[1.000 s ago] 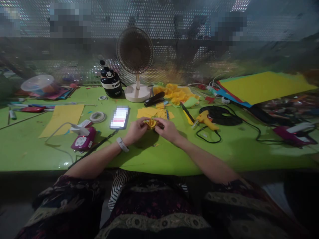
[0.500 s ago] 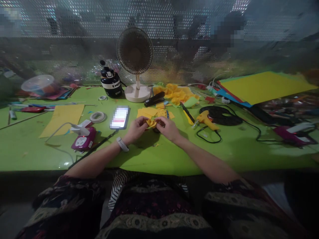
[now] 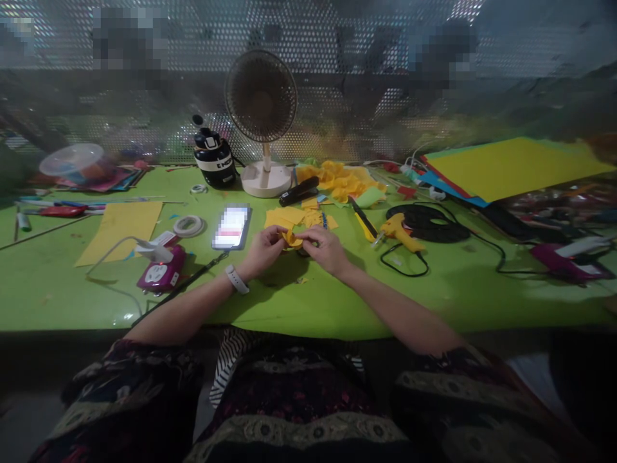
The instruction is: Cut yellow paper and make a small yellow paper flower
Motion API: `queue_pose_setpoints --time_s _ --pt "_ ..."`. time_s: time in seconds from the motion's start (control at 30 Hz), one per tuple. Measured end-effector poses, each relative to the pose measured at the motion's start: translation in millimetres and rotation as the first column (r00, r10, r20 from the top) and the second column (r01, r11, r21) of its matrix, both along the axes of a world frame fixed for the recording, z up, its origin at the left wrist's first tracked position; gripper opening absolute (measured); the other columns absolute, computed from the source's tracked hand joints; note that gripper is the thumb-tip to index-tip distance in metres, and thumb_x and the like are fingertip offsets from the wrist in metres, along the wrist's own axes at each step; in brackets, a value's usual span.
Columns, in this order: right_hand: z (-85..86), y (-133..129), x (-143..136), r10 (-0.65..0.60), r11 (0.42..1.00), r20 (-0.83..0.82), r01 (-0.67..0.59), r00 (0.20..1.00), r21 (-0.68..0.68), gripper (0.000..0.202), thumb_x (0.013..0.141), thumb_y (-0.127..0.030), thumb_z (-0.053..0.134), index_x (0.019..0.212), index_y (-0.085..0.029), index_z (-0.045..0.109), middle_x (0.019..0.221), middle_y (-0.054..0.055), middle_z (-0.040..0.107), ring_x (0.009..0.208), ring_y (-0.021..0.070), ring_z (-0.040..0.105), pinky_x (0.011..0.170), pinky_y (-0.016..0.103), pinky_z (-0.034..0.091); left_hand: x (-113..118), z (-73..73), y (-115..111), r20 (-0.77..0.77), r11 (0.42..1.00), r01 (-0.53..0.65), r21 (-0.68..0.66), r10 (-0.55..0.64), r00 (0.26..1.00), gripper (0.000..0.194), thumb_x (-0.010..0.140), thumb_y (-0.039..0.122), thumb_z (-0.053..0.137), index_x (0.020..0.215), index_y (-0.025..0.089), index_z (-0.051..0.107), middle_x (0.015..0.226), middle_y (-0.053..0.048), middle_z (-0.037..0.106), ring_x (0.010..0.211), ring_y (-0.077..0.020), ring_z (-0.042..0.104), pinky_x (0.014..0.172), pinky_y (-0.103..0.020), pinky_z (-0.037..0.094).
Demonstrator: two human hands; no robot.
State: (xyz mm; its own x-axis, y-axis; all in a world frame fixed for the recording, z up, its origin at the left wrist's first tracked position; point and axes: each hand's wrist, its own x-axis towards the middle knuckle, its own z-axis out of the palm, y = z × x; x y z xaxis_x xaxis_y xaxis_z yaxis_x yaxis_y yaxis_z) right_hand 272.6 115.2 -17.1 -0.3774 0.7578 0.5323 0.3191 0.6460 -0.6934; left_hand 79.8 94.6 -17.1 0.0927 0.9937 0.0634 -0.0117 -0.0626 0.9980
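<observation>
Over the middle of the green table, a small curled piece of yellow-orange paper (image 3: 290, 240) is between my two hands. My left hand (image 3: 265, 251) pinches its left side between thumb and fingers. My right hand (image 3: 326, 249) is closed at its right side, fingertips pressed on the curled edge; part of the piece is hidden behind the fingers. Just beyond lie loose yellow paper pieces (image 3: 282, 216). Past them is a heap of crinkled yellow-orange paper (image 3: 340, 180), with a black stapler (image 3: 299, 191) beside it.
To the right lie a yellow cutter knife (image 3: 361, 222), a yellow glue gun (image 3: 401, 233) and a coiled black cable (image 3: 434, 224). On the left are a phone (image 3: 231, 227), a tape roll (image 3: 188, 226) and a purple power socket (image 3: 164, 269). A fan (image 3: 266, 183) and a bottle (image 3: 214, 161) stand behind.
My right fingertips have shifted slightly left onto the curled paper, and the piece has changed shape a little. My left hand stays nearly where it was.
</observation>
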Motion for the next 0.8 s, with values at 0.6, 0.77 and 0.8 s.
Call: queue_pose_setpoints --time_s 0.6,0.77,0.8 --pt "-3.6 8 -5 -0.127 0.88 -0.225 0.005 0.966 -0.475 0.017 0.074 -0.021 0.064 0.09 -0.017 0.069 0.08 0.002 0.072 0.072 0.0149 0.067 0.071 0.029 0.057 -2 -1.8 1 -0.098 0.999 0.051 0.017 -0.049 0.994 0.021 0.082 0.035 0.073 0.085 0.014 0.072 0.082 -0.003 0.073 0.071 -0.0138 0.069 0.072 -0.03 0.062" --pt "-1.6 4 -5 -0.093 0.925 -0.091 0.052 0.991 -0.377 0.014 0.078 -0.021 0.062 0.088 -0.017 0.071 0.083 0.003 0.075 0.073 0.0155 0.068 0.073 0.03 0.056 -4 -3.3 1 -0.161 0.999 0.023 0.044 -0.016 0.987 0.022 0.083 0.037 0.072 0.077 0.016 0.068 0.071 -0.001 0.069 0.064 -0.014 0.067 0.063 -0.027 0.059" --pt "-0.7 3 -5 -0.091 0.927 -0.068 0.059 0.994 -0.369 0.013 0.079 -0.02 0.061 0.087 -0.017 0.071 0.082 0.003 0.075 0.072 0.0155 0.068 0.072 0.03 0.056 -4 -3.6 1 -0.178 0.998 0.017 0.052 -0.007 0.984 0.022 0.083 0.037 0.071 0.076 0.016 0.068 0.071 -0.001 0.069 0.064 -0.0147 0.068 0.062 -0.027 0.058"
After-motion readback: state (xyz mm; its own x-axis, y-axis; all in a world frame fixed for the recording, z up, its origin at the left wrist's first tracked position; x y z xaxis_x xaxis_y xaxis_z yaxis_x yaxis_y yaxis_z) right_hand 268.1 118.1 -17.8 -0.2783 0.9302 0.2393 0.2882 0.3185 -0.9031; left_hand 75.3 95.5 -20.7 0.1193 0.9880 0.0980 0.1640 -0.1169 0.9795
